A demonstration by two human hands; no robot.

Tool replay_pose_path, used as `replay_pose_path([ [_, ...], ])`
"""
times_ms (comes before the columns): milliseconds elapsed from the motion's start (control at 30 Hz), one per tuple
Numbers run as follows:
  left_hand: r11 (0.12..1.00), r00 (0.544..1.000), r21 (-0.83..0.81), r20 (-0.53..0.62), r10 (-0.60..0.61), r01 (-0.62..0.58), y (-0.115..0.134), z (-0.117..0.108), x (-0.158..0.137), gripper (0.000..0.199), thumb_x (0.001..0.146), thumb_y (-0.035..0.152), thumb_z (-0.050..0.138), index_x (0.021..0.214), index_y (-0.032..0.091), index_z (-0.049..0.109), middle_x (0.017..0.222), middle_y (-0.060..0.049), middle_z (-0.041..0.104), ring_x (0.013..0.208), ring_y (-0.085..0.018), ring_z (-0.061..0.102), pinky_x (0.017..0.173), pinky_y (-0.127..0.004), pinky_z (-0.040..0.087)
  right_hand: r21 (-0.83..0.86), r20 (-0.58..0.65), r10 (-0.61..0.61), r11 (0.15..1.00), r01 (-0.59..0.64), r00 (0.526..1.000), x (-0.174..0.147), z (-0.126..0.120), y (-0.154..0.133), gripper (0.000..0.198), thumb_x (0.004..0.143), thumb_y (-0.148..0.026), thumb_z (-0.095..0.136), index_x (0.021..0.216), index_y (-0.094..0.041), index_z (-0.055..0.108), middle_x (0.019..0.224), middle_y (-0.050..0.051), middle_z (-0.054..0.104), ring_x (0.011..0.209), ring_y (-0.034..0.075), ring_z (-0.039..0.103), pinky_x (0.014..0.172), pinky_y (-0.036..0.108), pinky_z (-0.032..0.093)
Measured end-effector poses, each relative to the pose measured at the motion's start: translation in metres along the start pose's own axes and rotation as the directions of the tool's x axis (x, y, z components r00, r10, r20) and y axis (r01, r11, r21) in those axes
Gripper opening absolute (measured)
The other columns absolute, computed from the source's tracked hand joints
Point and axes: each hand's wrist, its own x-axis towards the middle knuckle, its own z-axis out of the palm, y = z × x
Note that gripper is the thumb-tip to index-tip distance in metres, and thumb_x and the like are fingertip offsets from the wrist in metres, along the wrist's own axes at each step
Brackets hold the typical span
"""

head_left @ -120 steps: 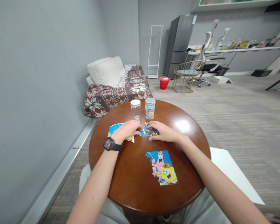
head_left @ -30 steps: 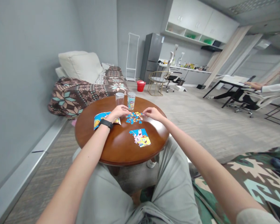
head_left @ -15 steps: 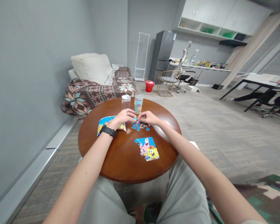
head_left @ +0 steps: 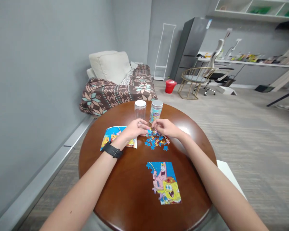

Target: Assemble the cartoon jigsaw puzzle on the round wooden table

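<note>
A loose pile of jigsaw pieces [head_left: 156,140], mostly blue with some yellow and pink, lies on the round brown table [head_left: 125,189]. At the pile's left edge is my left hand [head_left: 136,129], with a black watch on the wrist and its fingertips closed on a blue puzzle piece [head_left: 148,132]. My right hand [head_left: 167,128] reaches over the back of the pile with curled fingers; what they pinch, if anything, is hidden. Nearer to me lies a partly joined cartoon puzzle [head_left: 165,184] with a ragged left edge. The picture sheet [head_left: 110,134] sits partly beneath my left wrist.
Behind my hands stand a clear jar [head_left: 140,110] with a pale lid and a printed can [head_left: 156,111]. Past the table are a patterned sofa [head_left: 120,96], a red bucket [head_left: 170,86] and a gold-framed chair [head_left: 195,79]. A grey wall runs along the left.
The view has tipped down and turned left, so the table looks larger and nearer. Both hands stay at the pile, with the right fingers now slightly farther from the left ones.
</note>
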Motion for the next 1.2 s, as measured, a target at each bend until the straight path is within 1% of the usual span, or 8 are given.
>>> replay_pose_path([
  [100, 1.0, 1.0, 0.013, 0.001, -0.022, 0.022, -0.005, -0.001, 0.002, 0.043, 0.057, 0.0, 0.08, 0.091, 0.013, 0.058, 0.079, -0.002, 0.067, 0.062, -0.012, 0.063, 0.061, -0.028, 0.053, -0.194, -0.055, -0.086, 0.978, 0.074, 0.995, -0.002, 0.001, 0.004, 0.021, 0.075, -0.009, 0.048, 0.088, -0.016, 0.063, 0.066, -0.002, 0.059, 0.057, 0.01, 0.052, 0.057, 0.021, 0.04],
  [200, 0.999, 0.999, 0.015, 0.01, -0.047, 0.047, -0.008, -0.002, 0.003, 0.039, 0.059, 0.0, 0.079, 0.09, 0.013, 0.058, 0.078, -0.001, 0.065, 0.063, -0.011, 0.063, 0.06, -0.027, 0.053, -0.269, -0.074, -0.127, 0.958, 0.103, 0.989, -0.002, 0.004, 0.004, 0.023, 0.079, -0.009, 0.047, 0.092, -0.017, 0.064, 0.068, -0.001, 0.06, 0.06, 0.011, 0.052, 0.06, 0.022, 0.041],
  [367, 0.999, 0.999, 0.005, 0.005, -0.047, 0.047, -0.01, -0.002, 0.006, 0.037, 0.061, 0.004, 0.078, 0.09, 0.013, 0.058, 0.078, 0.0, 0.064, 0.062, -0.009, 0.062, 0.06, -0.026, 0.053, -0.259, -0.115, -0.22, 0.948, 0.184, 0.969, 0.0, 0.013, 0.005, 0.022, 0.087, -0.013, 0.044, 0.097, -0.018, 0.063, 0.084, 0.004, 0.065, 0.075, 0.015, 0.058, 0.071, 0.026, 0.045],
  [567, 0.998, 0.997, -0.003, -0.033, -0.067, 0.067, -0.008, 0.002, 0.002, 0.032, 0.063, -0.003, 0.07, 0.087, 0.012, 0.058, 0.076, 0.002, 0.061, 0.06, -0.008, 0.061, 0.059, -0.024, 0.052, -0.251, -0.208, -0.254, 0.947, 0.199, 0.945, 0.001, 0.022, 0.004, 0.022, 0.088, -0.014, 0.044, 0.1, -0.018, 0.061, 0.083, 0.005, 0.063, 0.077, 0.017, 0.06, 0.074, 0.028, 0.047],
  [733, 0.999, 0.999, -0.023, 0.025, -0.038, 0.039, -0.01, 0.0, 0.003, 0.036, 0.058, -0.003, 0.075, 0.086, 0.012, 0.058, 0.077, 0.001, 0.063, 0.059, -0.008, 0.061, 0.057, -0.023, 0.051, -0.205, -0.172, -0.22, 0.961, 0.184, 0.96, 0.003, 0.023, 0.002, 0.019, 0.088, -0.015, 0.046, 0.097, -0.019, 0.061, 0.077, 0.002, 0.062, 0.067, 0.014, 0.057, 0.067, 0.027, 0.047],
  [1000, 0.993, 0.995, -0.079, -0.017, -0.094, 0.092, -0.014, 0.002, 0.005, 0.03, 0.065, 0.006, 0.079, 0.086, 0.012, 0.058, 0.072, 0.0, 0.063, 0.063, -0.01, 0.065, 0.066, -0.027, 0.055, 0.152, -0.165, -0.014, 0.988, 0.039, 0.986, 0.001, 0.01, 0.003, 0.015, 0.081, -0.022, 0.055, 0.095, -0.019, 0.06, 0.073, 0.001, 0.062, 0.063, 0.013, 0.061, 0.061, 0.026, 0.05],
  [1100, 0.983, 0.989, -0.11, -0.021, -0.148, 0.144, -0.011, 0.003, 0.002, 0.03, 0.07, 0.007, 0.076, 0.089, 0.013, 0.054, 0.073, -0.001, 0.064, 0.066, -0.015, 0.069, 0.071, -0.032, 0.057, 0.121, -0.129, -0.016, 0.992, 0.032, 0.992, 0.001, 0.01, 0.003, 0.014, 0.078, -0.022, 0.058, 0.09, -0.018, 0.063, 0.075, 0.002, 0.064, 0.066, 0.014, 0.06, 0.062, 0.026, 0.049],
  [1200, 0.978, 0.988, -0.139, 0.007, -0.157, 0.157, -0.009, 0.004, 0.001, 0.029, 0.072, 0.007, 0.075, 0.091, 0.013, 0.054, 0.075, -0.002, 0.066, 0.065, -0.015, 0.069, 0.072, -0.034, 0.057, 0.019, -0.112, -0.083, 0.996, 0.086, 0.99, 0.001, 0.011, 0.004, 0.011, 0.077, -0.018, 0.059, 0.085, -0.017, 0.067, 0.084, 0.004, 0.064, 0.068, 0.013, 0.058, 0.064, 0.026, 0.049],
])
